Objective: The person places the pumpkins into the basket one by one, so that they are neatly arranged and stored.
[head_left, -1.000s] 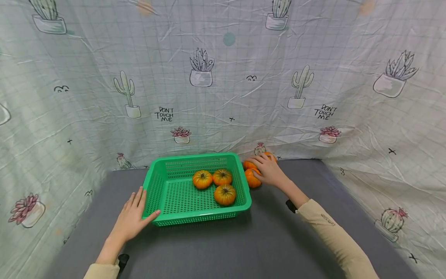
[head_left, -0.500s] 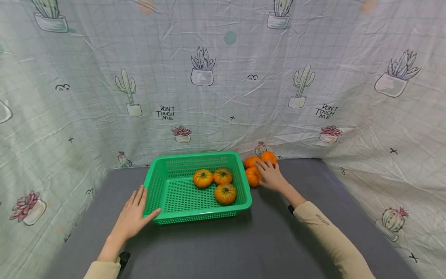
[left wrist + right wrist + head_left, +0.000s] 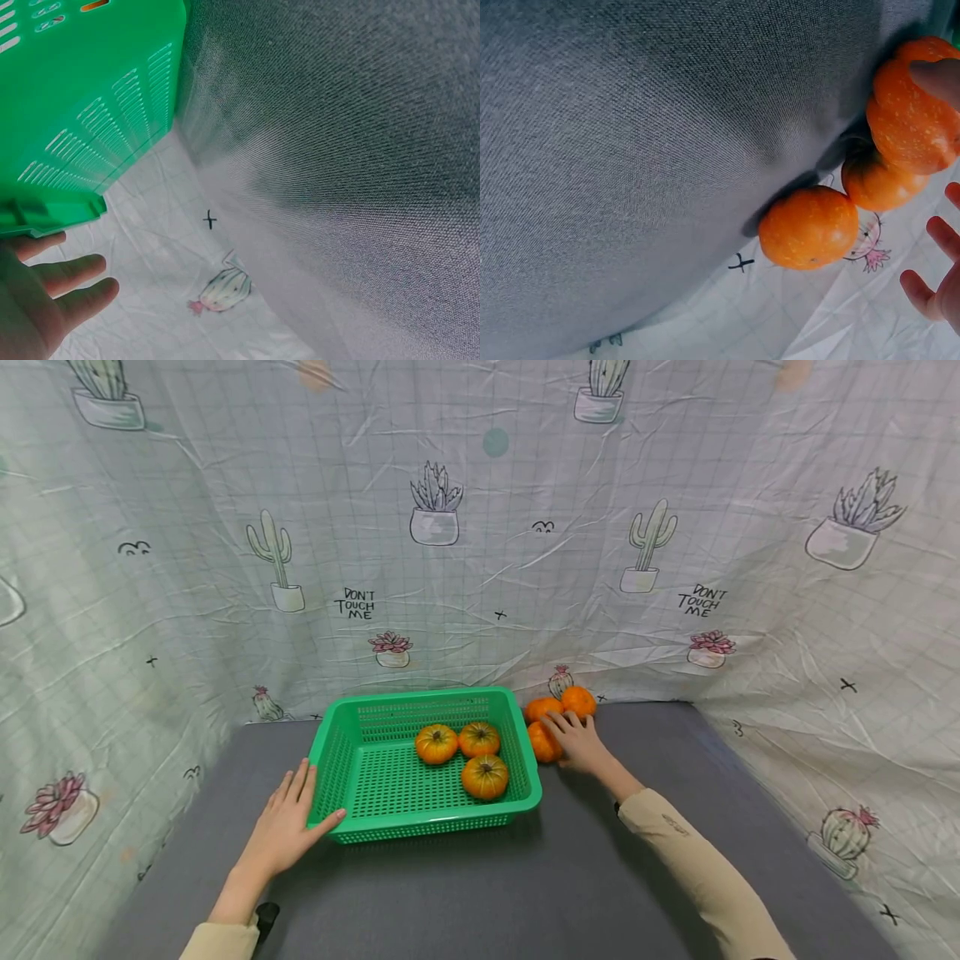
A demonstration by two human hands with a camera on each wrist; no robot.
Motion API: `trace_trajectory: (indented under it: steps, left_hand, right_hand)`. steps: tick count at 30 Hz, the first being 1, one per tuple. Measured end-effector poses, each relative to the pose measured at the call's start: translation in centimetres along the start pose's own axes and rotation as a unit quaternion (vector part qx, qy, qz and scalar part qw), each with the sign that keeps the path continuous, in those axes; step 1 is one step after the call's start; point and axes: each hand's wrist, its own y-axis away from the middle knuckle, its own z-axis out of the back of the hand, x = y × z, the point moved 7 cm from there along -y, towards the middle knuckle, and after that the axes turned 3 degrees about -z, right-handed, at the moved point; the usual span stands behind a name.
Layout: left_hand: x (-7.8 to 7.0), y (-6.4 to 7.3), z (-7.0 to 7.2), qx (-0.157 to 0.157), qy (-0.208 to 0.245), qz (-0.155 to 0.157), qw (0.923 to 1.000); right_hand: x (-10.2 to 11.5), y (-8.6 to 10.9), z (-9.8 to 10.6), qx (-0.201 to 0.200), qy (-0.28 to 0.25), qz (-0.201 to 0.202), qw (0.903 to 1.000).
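A green plastic basket (image 3: 427, 823) stands on the grey table with three orange-and-green small pumpkins (image 3: 484, 777) inside, toward its right. My left hand (image 3: 283, 827) lies along the basket's left side, fingers straight and thumb at the front left corner. Outside the right wall sit three more small pumpkins. My right hand (image 3: 583, 748) hovers over the nearest of them, a ribbed orange pumpkin (image 3: 907, 112); in the right wrist view its thumb overlaps this pumpkin and the other fingers are spread apart beyond it. Behind are a second pumpkin (image 3: 540, 710) and a third pumpkin (image 3: 579, 701).
A pale cloth (image 3: 480, 568) printed with cacti hangs behind and on both sides of the grey table (image 3: 465, 902). The outer pumpkins sit close to the cloth at the back. Both forearms reach in from the front corners.
My right hand has drawn back from over the rear pumpkins and shifted toward the nearest one, baring the third pumpkin. The left hand and basket have stayed in place.
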Motion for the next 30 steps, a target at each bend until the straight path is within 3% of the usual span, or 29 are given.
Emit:
trace_trajectory:
  steps: [9, 21, 30]
  left_hand:
    - [0.0, 0.0, -0.2, -0.005, 0.002, -0.005, 1.0]
    - [0.0, 0.1, -0.1, -0.002, 0.003, -0.003, 1.0]
    - [0.0, 0.1, 0.0, -0.007, -0.002, -0.003, 1.0]
  right_hand:
    - [0.3, -0.9, -1.4, 0.025, 0.015, 0.017, 0.9994]
    - [0.7, -1.1, -1.8, -0.017, 0.039, 0.033, 0.9985]
    - [0.3, -0.7, -1.8, -0.023, 0.047, 0.016, 0.9985]
